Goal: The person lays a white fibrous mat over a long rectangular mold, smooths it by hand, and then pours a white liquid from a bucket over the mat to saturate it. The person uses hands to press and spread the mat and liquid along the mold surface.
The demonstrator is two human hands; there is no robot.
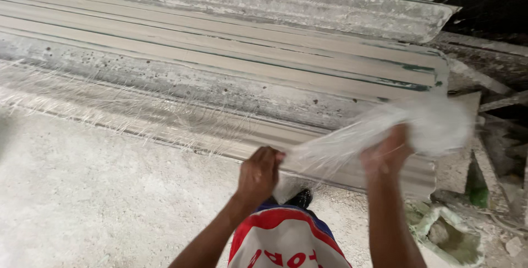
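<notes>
Both hands clamped on a bundle of white glass fibre, above a long plaster moulding.

We note the left hand (258, 173) fisted tight on the near end of the fibre bundle (352, 138), and the right hand (388, 155) closed round it further along, blurred. The fibre is stretched between them and flares out past the right hand. Loose strands (110, 105) lie spread across the grey moulding (220, 64) on the dusty floor (82, 191).

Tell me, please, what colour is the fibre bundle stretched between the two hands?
The fibre bundle is white and translucent, seen in the head view.
</notes>
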